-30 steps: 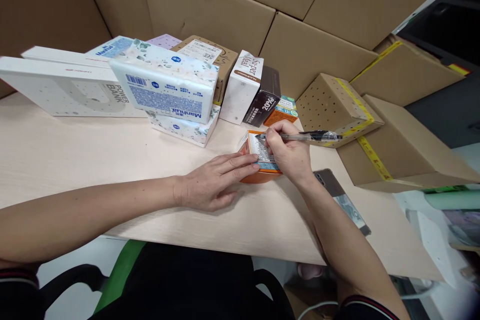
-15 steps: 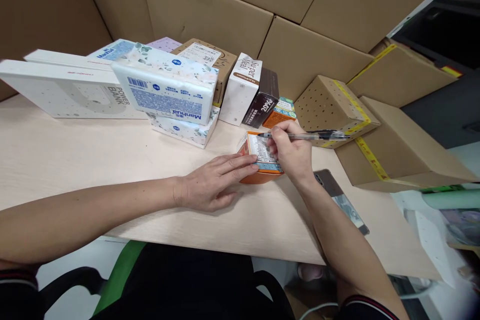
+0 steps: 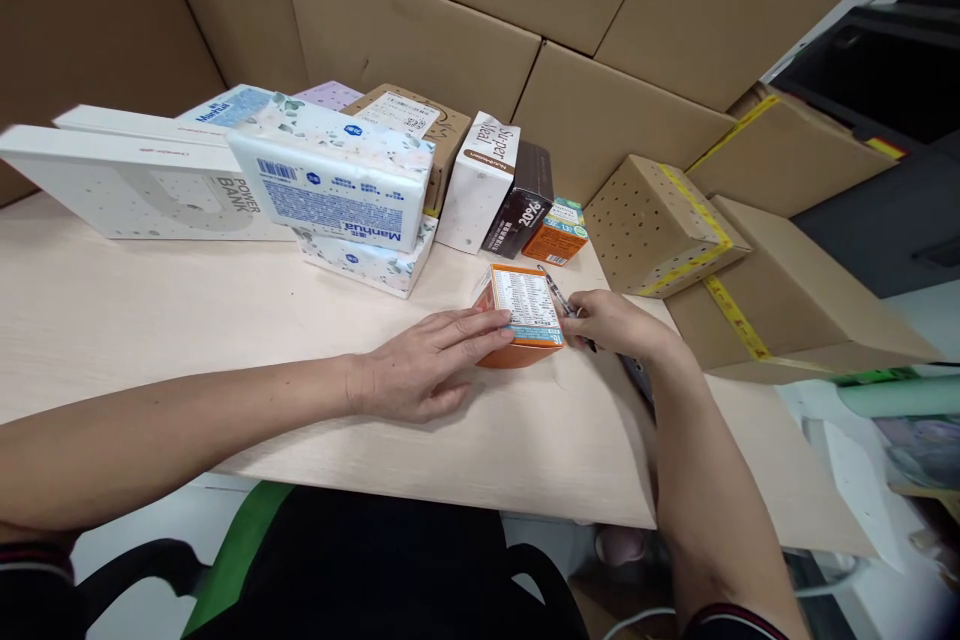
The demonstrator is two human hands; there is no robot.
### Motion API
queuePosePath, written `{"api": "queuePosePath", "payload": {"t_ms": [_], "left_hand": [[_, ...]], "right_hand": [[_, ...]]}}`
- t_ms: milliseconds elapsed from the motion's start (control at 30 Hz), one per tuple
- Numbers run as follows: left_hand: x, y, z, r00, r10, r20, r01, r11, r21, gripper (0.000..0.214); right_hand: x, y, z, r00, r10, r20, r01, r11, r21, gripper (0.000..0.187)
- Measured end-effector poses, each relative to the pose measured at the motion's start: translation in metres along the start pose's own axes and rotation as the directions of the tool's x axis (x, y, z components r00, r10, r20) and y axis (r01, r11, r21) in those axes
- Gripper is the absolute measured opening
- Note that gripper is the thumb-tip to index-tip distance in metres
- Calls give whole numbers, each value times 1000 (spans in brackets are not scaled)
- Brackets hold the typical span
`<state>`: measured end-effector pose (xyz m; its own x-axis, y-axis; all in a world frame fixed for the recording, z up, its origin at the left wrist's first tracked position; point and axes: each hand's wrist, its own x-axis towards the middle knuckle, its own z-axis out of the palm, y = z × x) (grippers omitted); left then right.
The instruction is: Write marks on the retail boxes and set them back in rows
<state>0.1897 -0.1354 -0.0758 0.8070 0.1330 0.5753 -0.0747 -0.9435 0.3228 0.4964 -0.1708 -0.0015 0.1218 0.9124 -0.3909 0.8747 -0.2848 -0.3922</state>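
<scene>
A small orange box (image 3: 529, 305) with a white printed label on top sits on the table. My left hand (image 3: 424, 365) lies flat, fingers stretched out, its fingertips resting on the box's left front edge. Just right of the box, a pen (image 3: 553, 290) lies low along the tabletop, angled toward me. The bent fingers of my right hand (image 3: 619, 322) close on the pen, the fingertips partly hidden. A phone (image 3: 637, 378) shows only in part behind my right wrist.
Tissue packs (image 3: 337, 175) and a white power bank box (image 3: 150, 185) stand at the left back. A white carton (image 3: 476, 190), a dark carton (image 3: 525, 205) and another orange box (image 3: 556, 238) line the back. Cardboard boxes (image 3: 652, 220) stand at right.
My right hand has come off the box's top and moved right and down to the table with the pen, which has swung from pointing sideways to lying beside the box. My left hand stays put.
</scene>
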Motion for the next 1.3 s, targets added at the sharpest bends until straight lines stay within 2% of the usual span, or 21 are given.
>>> {"api": "queuePosePath", "payload": {"t_ms": [67, 200, 333, 433, 533, 633, 700, 800, 833, 900, 967, 1067, 1167, 1300], "left_hand": [[0, 0, 0, 1000, -2, -2, 2, 1000, 8, 81], [0, 0, 0, 1000, -6, -2, 6, 1000, 8, 82], [-1, 0, 0, 1000, -6, 4, 6, 1000, -2, 82], [-1, -1, 1, 1000, 2, -4, -2, 1000, 11, 82], [-1, -1, 2, 1000, 1, -7, -1, 999, 43, 83], [-1, -2, 2, 1000, 0, 5, -1, 997, 79, 83], [-1, -2, 2, 1000, 1, 10, -2, 994, 107, 83], [-2, -3, 2, 1000, 3, 4, -3, 990, 143, 83], [-2, -3, 2, 1000, 4, -1, -4, 988, 153, 83], [-1, -3, 3, 1000, 2, -10, 0, 986, 170, 82], [-1, -3, 3, 1000, 4, -24, 1, 984, 179, 80], [0, -3, 4, 999, 20, -47, -11, 984, 178, 78], [1, -4, 5, 996, 40, -75, -26, 985, 171, 78], [1, -4, 6, 993, 49, -103, -31, 985, 172, 76]], "right_hand": [[5, 2, 2, 999, 33, -11, -34, 997, -73, 33], [12, 4, 3, 998, 59, -24, -61, 992, -107, 36], [17, 7, 2, 986, 78, -150, -99, 985, -138, 48], [22, 7, 4, 969, 82, -234, -115, 984, -132, 41], [23, 4, 5, 958, 101, -270, -132, 986, -102, 30], [14, 2, -5, 947, 123, -298, -148, 987, -63, 26], [1, 6, -17, 921, 140, -364, -159, 987, -25, 28], [-25, 27, -32, 871, 152, -466, -193, 980, -41, 40], [-35, 37, -33, 871, 147, -468, -209, 974, -83, 47], [-56, 60, -28, 886, 170, -431, -265, 949, -170, 67], [-75, 82, -13, 897, 248, -364, -342, 914, -218, 91], [-100, 109, 12, 882, 369, -294, -437, 873, -215, 116], [-114, 126, 30, 877, 402, -264, -443, 889, -118, 118], [-118, 131, 37, 901, 303, -310, -325, 945, -19, 105]]}}
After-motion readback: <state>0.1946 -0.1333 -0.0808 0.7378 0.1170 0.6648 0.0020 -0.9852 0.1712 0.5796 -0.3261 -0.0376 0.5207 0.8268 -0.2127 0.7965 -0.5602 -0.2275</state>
